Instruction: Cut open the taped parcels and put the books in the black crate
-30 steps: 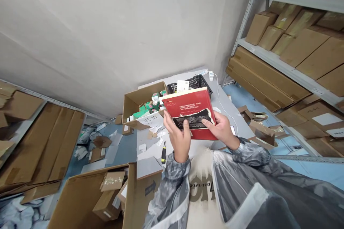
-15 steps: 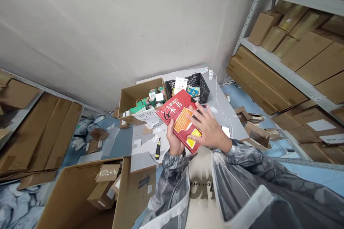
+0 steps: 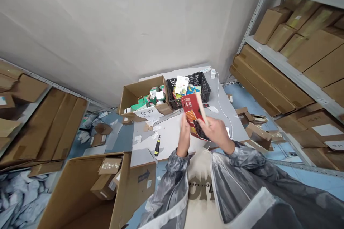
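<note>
A red book [image 3: 190,105] with white Chinese characters and an orange patch on its cover is held up over the table, tilted, its pale page edges showing on the right. My right hand [image 3: 217,133] grips the book's right side, thumb on the near face. Along the left edge of the book lies my left hand [image 3: 184,135], a little blurred, holding it from that side. A dark patterned panel shows low on the book by my right thumb. On the table to the left lies a black and yellow utility knife [image 3: 157,146].
Behind the book stand an open cardboard box [image 3: 129,94] of small green and white boxes and a black plastic basket [image 3: 206,91] with books. A phone [image 3: 228,131] and white cable [image 3: 222,105] lie at right. A large open carton [image 3: 80,179] stands front left; loaded shelves [image 3: 285,57] flank the right.
The book has turned more upright and edge-on, and its page edges now show. My right hand has gone from spread over the cover to gripping its right side.
</note>
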Motion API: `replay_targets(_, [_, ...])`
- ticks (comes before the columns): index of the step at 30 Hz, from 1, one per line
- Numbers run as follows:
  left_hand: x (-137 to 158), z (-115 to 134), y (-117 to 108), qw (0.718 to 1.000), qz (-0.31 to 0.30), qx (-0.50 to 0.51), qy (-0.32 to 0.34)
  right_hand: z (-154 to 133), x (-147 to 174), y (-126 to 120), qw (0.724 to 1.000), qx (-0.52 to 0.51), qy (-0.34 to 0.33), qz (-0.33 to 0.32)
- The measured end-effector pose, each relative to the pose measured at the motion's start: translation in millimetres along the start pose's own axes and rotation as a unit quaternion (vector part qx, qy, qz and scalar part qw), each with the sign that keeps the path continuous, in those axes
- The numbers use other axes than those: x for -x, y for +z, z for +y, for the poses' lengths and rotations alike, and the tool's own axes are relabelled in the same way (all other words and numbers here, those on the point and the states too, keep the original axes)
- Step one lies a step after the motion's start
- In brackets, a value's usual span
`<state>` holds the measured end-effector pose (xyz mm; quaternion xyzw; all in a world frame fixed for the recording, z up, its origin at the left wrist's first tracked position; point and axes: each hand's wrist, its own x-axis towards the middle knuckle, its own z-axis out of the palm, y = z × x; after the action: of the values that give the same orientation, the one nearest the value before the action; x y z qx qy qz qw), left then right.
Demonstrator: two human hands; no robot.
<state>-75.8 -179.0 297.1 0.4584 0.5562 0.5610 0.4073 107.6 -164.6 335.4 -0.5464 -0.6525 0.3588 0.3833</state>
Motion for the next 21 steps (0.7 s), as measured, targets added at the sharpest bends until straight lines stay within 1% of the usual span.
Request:
replay_targets(1, [6.8, 1.1, 6.3, 0.999, -0.038, 0.031, -0.017, -2.6, 3.9, 5.2, 0.998, 0.051, -0.043, -0.012])
replay_targets(2, [13.0, 3.4, 12.3, 0.994, -0.060, 0.076, -0.044, -5.0, 6.4, 9.0, 0.992, 0.084, -0.091, -0.027])
replay_targets(3, [18.0, 6.5, 17.5, 0.987, -0.061, 0.126, -0.073, -7.2, 7.1, 10.7, 0.984, 0.102, -0.140, -0.044])
replay_targets(4, [21.0, 9.8, 21.5, 0.980, -0.045, 0.169, -0.095, -8.6, 5.6, 9.9, 0.974, 0.108, -0.187, -0.062])
replay_targets(6, [21.2, 15.6, 25.3, 0.960, 0.012, 0.247, -0.130, -8.5, -3.5, 1.8, 0.953, 0.101, -0.265, -0.110])
replay_targets(7, [19.0, 17.4, 25.2, 0.948, 0.041, 0.280, -0.144, -6.4, -10.4, -3.9, 0.943, 0.095, -0.289, -0.132])
replay_targets(8, [16.1, 18.1, 24.0, 0.936, 0.065, 0.307, -0.159, -2.8, -17.9, -9.6, 0.939, 0.092, -0.298, -0.145])
replay_targets(9, [13.1, 18.0, 22.2, 0.925, 0.081, 0.328, -0.173, 2.0, -25.6, -14.3, 0.942, 0.091, -0.289, -0.143])
replay_targets(10, [10.3, 16.9, 19.9, 0.918, 0.088, 0.341, -0.184, 7.9, -32.8, -17.5, 0.953, 0.090, -0.260, -0.124])
replay_targets(12, [6.0, 12.6, 14.5, 0.912, 0.084, 0.351, -0.193, 21.3, -44.7, -19.8, 0.983, 0.068, -0.155, -0.068])
replay_targets(13, [4.1, 9.4, 11.6, 0.913, 0.075, 0.352, -0.193, 28.0, -49.2, -19.7, 0.993, 0.036, -0.092, -0.057])
replay_targets(14, [1.7, 5.7, 8.8, 0.914, 0.063, 0.353, -0.192, 34.3, -52.8, -19.5, 0.997, -0.014, -0.032, -0.068])
replay_targets(15, [-1.6, 1.4, 5.9, 0.914, 0.052, 0.353, -0.192, 39.9, -55.7, -19.5, 0.992, -0.078, 0.023, -0.098])
replay_targets(17, [-11.2, -8.8, 0.8, 0.918, 0.038, 0.343, -0.194, 48.3, -59.8, -20.4, 0.958, -0.208, 0.100, -0.173])
replay_targets(18, [-17.2, -14.4, -1.1, 0.927, 0.043, 0.320, -0.192, 51.0, -61.0, -20.7, 0.942, -0.250, 0.119, -0.191])
replay_targets(19, [-23.4, -20.1, -2.5, 0.940, 0.055, 0.279, -0.188, 52.5, -61.7, -20.3, 0.938, -0.263, 0.126, -0.186])
replay_targets(20, [-28.9, -25.8, -3.0, 0.954, 0.069, 0.225, -0.183, 53.0, -61.8, -18.5, 0.949, -0.241, 0.122, -0.165])
replay_targets(21, [-33.3, -31.2, -2.5, 0.967, 0.080, 0.166, -0.177, 52.5, -61.3, -14.8, 0.967, -0.185, 0.109, -0.135])
